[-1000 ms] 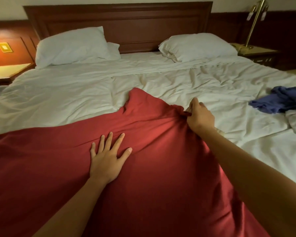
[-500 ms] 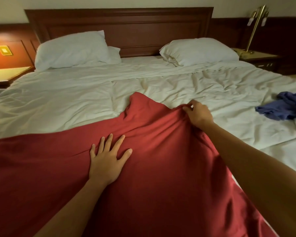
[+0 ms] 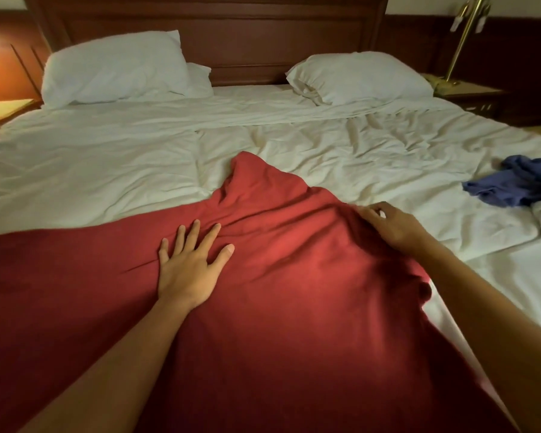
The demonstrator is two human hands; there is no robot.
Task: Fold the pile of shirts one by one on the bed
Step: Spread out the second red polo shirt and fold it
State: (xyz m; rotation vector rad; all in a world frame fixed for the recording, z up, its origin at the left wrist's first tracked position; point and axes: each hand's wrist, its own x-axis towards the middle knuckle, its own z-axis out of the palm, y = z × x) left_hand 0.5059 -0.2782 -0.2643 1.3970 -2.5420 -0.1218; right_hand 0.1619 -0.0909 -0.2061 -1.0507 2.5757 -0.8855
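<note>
Left hand (image 3: 189, 270): fingers spread, pressed flat on red shirt (image 3: 294, 323). The shirt is soft, matte, creased cloth spread over the near half of the rumpled white bed (image 3: 107, 170). Right hand (image 3: 388, 226): fingers curled at shirt's bunched edge (grip unclear). Crumpled blue garment (image 3: 519, 182), far right.

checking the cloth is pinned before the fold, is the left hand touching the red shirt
Touching. The head view shows the left hand lying flat, fingers spread, on the red shirt, with creases running out from under its fingertips.
</note>
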